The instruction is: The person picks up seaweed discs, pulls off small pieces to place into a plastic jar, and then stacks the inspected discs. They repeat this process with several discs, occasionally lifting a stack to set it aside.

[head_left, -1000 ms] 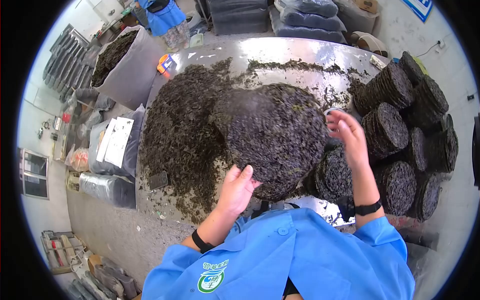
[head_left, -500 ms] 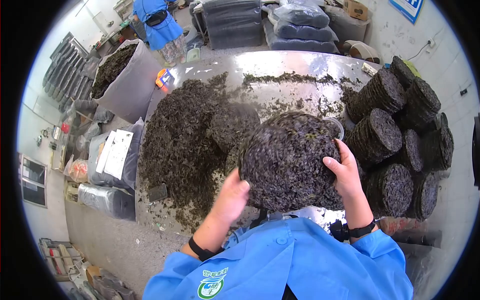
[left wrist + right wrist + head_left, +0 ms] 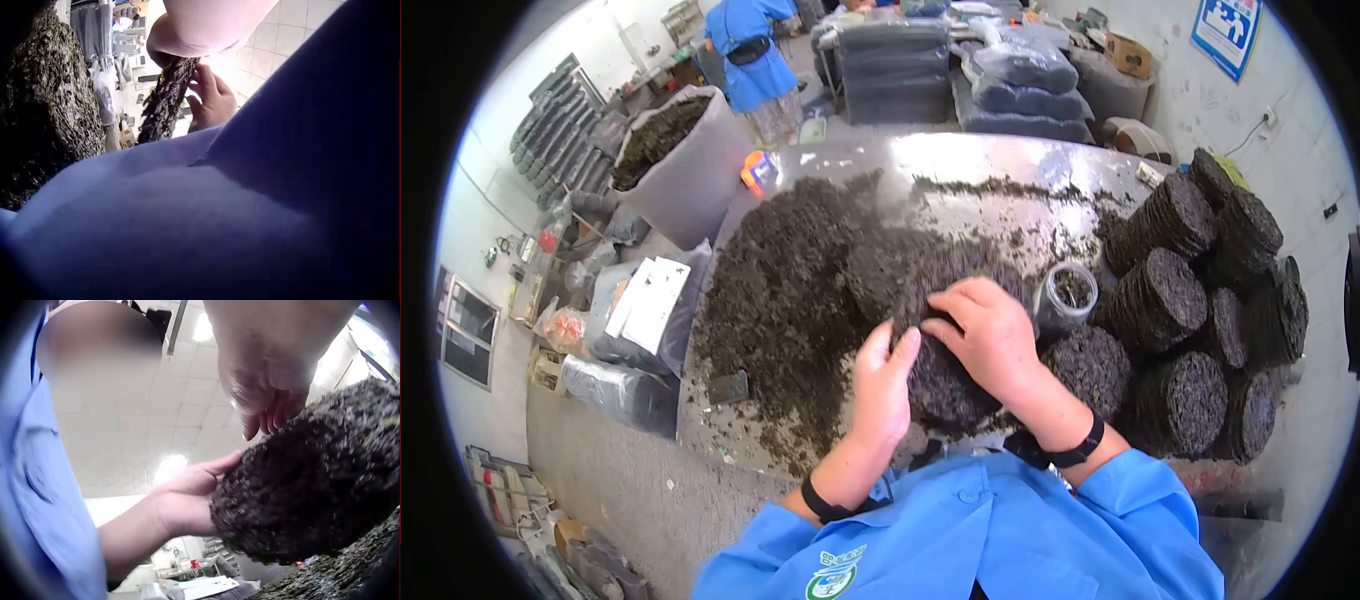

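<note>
A round cake of dried seaweed (image 3: pixel 300 481) is tilted up on edge between the two hands. My left hand (image 3: pixel 883 385) grips its near-left edge, thumb along the rim in the right wrist view. My right hand (image 3: pixel 990 335) reaches over from the right, its curled fingers pinching the upper rim. In the left wrist view the cake appears nearly edge-on, with the right hand's fingertips at its end. Beneath the hands in the head view shows more dark round seaweed (image 3: pixel 945 390), partly covered by the right hand. A clear jar (image 3: pixel 1055 322) with dark bits inside stands just right of it.
Loose seaweed (image 3: pixel 780 290) is heaped on the metal table (image 3: pixel 990 150), left of the hands. Stacks of round seaweed cakes (image 3: pixel 1155 300) line the right side. An orange tape dispenser (image 3: pixel 754 172) lies at the far-left edge. A person (image 3: pixel 750 60) stands beyond a large sack (image 3: pixel 690 200).
The cake, held flat-on by both hands half a second ago, has turned nearly edge-on. My right hand has moved left across it, close to the left hand, leaving the jar in plain view.
</note>
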`<state>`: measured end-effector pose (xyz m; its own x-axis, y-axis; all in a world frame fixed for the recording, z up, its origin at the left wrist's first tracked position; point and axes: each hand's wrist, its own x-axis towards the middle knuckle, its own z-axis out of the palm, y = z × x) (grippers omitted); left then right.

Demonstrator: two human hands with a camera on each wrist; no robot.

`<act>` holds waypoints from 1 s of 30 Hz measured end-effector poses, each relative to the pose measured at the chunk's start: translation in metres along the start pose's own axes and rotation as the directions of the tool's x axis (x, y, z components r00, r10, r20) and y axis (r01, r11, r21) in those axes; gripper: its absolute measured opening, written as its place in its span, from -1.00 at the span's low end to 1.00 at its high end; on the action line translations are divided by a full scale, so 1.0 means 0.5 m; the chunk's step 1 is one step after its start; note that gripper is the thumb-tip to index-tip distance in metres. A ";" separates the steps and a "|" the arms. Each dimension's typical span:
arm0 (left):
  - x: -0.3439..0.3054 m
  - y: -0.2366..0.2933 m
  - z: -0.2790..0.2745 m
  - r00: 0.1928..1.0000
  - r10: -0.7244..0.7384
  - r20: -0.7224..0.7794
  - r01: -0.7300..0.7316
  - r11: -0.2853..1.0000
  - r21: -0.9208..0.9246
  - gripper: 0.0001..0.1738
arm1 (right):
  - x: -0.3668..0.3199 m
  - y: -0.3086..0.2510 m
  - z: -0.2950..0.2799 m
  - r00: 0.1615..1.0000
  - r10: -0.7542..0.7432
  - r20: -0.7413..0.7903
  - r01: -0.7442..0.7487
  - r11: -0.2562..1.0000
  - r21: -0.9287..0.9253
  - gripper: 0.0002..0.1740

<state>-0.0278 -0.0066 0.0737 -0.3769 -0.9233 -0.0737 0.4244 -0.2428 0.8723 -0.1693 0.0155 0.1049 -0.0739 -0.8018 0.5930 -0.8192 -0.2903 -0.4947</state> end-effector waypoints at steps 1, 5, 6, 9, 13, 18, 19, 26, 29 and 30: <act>-0.005 -0.003 0.001 1.000 0.010 -0.023 -0.008 0.998 0.066 -0.66 | -0.004 0.004 0.004 0.999 0.043 0.028 -0.044 0.998 0.032 -0.77; -0.016 -0.026 -0.002 1.000 -0.022 0.012 0.021 0.993 0.115 -0.65 | -0.022 0.018 -0.002 0.993 0.083 0.080 -0.089 0.994 0.069 -0.81; -0.013 -0.036 -0.003 0.999 -0.039 0.027 0.035 0.991 0.133 -0.65 | -0.025 0.022 -0.009 0.996 0.069 0.061 -0.073 0.996 0.060 -0.81; -0.010 -0.053 0.008 0.995 -0.071 0.077 0.059 0.988 0.146 -0.66 | -0.036 0.042 -0.029 0.991 0.090 0.099 -0.098 0.991 0.086 -0.85; -0.006 -0.068 0.019 0.985 -0.125 0.116 0.103 0.978 0.184 -0.66 | -0.061 0.064 -0.036 0.986 0.122 0.117 -0.127 0.991 0.035 -0.91; 0.010 -0.073 0.017 0.977 -0.187 0.105 0.176 0.978 0.110 -0.66 | -0.085 0.115 -0.030 0.936 0.327 0.129 -0.352 0.873 0.338 -0.93; 0.019 -0.078 0.009 0.976 -0.204 0.078 0.195 0.975 0.107 -0.65 | -0.088 0.127 -0.030 0.876 0.430 0.217 -0.479 0.728 0.491 -0.93; 0.040 -0.020 -0.081 0.990 -0.116 -0.081 0.113 0.993 -0.039 -0.69 | -0.096 0.328 -0.136 0.875 0.426 -0.229 -0.438 0.899 0.000 -0.92; 0.033 -0.003 -0.089 0.982 -0.137 -0.130 0.123 0.986 -0.108 -0.69 | -0.115 0.448 -0.149 0.894 0.402 -0.195 -0.447 0.826 -0.345 -0.92; 0.029 -0.005 -0.094 0.978 -0.159 -0.133 0.138 0.978 -0.153 -0.70 | -0.146 0.507 -0.134 0.915 0.382 -0.128 -0.391 0.767 -0.508 -0.92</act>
<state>0.0044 -0.0335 0.0477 -0.3269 -0.9043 -0.2747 0.4895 -0.4107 0.7692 -0.4097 0.0355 -0.0209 -0.4530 -0.7781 0.4351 -0.8888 0.3562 -0.2884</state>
